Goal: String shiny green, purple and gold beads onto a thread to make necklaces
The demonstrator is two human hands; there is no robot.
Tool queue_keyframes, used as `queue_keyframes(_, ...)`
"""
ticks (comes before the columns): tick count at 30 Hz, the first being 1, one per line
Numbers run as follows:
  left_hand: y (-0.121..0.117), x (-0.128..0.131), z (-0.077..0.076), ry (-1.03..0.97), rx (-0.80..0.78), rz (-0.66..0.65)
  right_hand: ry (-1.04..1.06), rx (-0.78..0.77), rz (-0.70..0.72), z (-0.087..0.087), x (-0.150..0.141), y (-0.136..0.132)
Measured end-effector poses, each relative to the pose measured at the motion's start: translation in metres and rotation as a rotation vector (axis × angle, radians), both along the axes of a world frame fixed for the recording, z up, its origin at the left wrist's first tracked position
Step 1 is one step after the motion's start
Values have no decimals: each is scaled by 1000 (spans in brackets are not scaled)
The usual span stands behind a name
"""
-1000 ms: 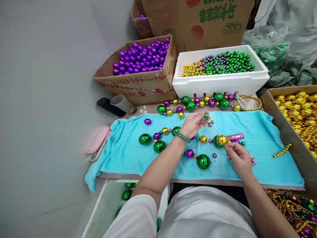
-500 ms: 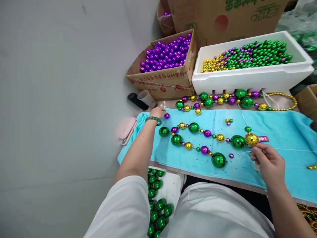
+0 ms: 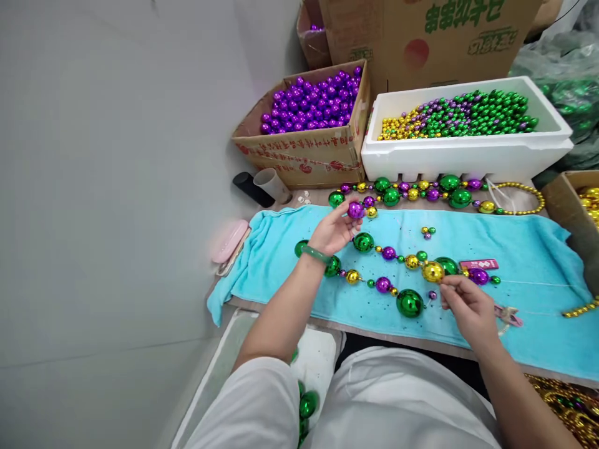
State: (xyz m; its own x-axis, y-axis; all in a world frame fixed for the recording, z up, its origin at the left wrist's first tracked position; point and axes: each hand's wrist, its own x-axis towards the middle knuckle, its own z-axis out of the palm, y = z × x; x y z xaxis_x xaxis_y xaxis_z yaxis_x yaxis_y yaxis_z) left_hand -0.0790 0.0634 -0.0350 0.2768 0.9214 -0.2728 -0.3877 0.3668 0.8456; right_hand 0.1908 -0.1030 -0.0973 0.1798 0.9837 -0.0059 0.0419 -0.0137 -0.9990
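My left hand [image 3: 333, 232], with a green bangle [image 3: 317, 254] at its wrist, is raised over the towel and holds a shiny purple bead [image 3: 355, 210] between its fingertips. A large gold bead [image 3: 433, 272] with a small green bead [image 3: 422, 256] by it is pinched in my right hand [image 3: 470, 305]. Below lies a bead string [image 3: 384, 285] of green, gold and purple beads in a loop on the turquoise towel [image 3: 281, 274]. A single small purple bead [image 3: 432, 295] lies beside my right hand. My left hand and forearm partly cover the loop's left end.
Behind the towel stand a carton of purple beads [image 3: 299, 146] and a white foam box [image 3: 463, 153] of small beads. Another bead necklace [image 3: 433, 195] lies before them. Pink thread snips [image 3: 509, 315] rest at right. A dark cylinder [image 3: 253, 189] stands at left.
My left hand has moved right from the towel's far left edge, lifting a purple bead. My right hand has shifted left with the gold bead, uncovering the snips.
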Motion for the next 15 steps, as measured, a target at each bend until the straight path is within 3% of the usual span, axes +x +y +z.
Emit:
queue_keyframes(3, -22, 30, 4, -278, -77, -42, -12, 11, 45, -1, -5, -3)
queue_keyframes(6, -30, 49, 4, -403, -117, 10, -18, 25, 56, -2, -5, -6)
queue_keyframes(15, -34, 76, 7, -426, -160, 307, -81, -7, 94, -8, -3, -14)
